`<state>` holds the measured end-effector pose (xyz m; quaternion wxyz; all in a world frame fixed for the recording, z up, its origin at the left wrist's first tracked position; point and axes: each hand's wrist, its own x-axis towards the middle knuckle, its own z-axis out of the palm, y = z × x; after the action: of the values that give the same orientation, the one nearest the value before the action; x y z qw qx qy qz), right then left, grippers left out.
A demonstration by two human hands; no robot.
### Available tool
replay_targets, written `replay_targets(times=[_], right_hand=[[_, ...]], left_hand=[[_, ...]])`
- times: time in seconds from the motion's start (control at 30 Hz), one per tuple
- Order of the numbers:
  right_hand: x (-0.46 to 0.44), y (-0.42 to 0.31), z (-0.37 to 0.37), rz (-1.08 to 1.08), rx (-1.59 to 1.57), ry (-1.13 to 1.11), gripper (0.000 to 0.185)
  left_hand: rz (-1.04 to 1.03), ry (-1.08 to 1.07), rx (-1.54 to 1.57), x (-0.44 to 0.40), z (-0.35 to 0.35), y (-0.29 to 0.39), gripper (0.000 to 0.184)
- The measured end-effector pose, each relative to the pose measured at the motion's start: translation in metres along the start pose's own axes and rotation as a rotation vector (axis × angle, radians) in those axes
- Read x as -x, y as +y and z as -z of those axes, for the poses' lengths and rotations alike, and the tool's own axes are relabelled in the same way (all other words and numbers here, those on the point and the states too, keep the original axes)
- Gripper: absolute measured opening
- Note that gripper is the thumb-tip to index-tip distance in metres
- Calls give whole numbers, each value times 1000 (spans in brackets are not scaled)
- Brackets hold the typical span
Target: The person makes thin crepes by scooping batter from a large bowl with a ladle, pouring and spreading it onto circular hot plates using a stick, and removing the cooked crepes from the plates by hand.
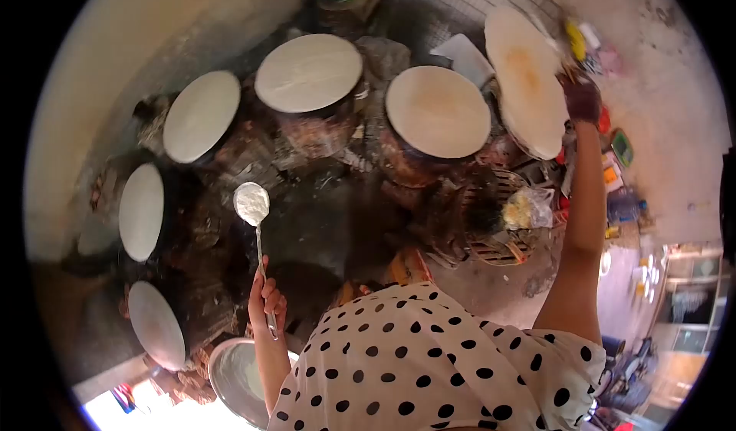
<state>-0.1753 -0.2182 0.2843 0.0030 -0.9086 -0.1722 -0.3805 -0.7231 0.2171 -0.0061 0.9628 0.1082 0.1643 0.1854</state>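
My left hand (267, 301) is wrapped round the handle of a metal ladle (251, 203), whose bowl holds white batter. Below it, partly behind my forearm, is a metal bowl (234, 381) with white contents. At the right, my right arm reaches up, and my dark right hand (583, 100) is at the edge of a large thin flatbread (525, 78) with a browned middle. The fingers are too dark to make out. The flatbread is raised and tilted over a round griddle at its lower edge. Left of it lies a round flatbread (438, 111), lightly browned, on a griddle.
More round griddles covered in pale batter curve leftward: one at top centre (309, 72), another beside it (202, 117), and one farther left (142, 212). A greyish round griddle (156, 325) is at lower left. A slatted basket (498, 251) and plastic bag (529, 207) stand right of centre.
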Motion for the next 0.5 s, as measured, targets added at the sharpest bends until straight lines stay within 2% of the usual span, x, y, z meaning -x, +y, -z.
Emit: replay_targets(times=[0.03, 0.13, 0.17, 0.2, 0.23, 0.3, 0.37, 0.43, 0.5], right_hand=[[0, -9, -6, 116, 65, 95, 44], [-21, 56, -70, 229, 352, 57, 21], [-9, 58, -108, 221, 301, -19, 18], [3, 60, -146, 210, 251, -94, 16], [3, 53, -195, 118, 177, -167, 16], [42, 73, -249, 58, 169, -177, 17], [75, 98, -294, -33, 184, -310, 15], [117, 117, -341, -115, 118, -308, 17], [139, 131, -348, -293, 23, -530, 20]], left_hand=[[34, -40, 19, -8, 5, 4, 39], [80, -64, 40, -14, -52, -5, 40], [96, -26, 24, -18, -77, -21, 40], [85, 37, 18, -48, -107, -85, 40], [71, 45, 22, -90, -118, -102, 41], [72, 83, -9, -105, -133, -119, 41], [57, 118, -30, -117, -152, -137, 41], [48, 228, -51, -123, -166, -148, 42], [44, 223, -60, -119, -181, -162, 42]])
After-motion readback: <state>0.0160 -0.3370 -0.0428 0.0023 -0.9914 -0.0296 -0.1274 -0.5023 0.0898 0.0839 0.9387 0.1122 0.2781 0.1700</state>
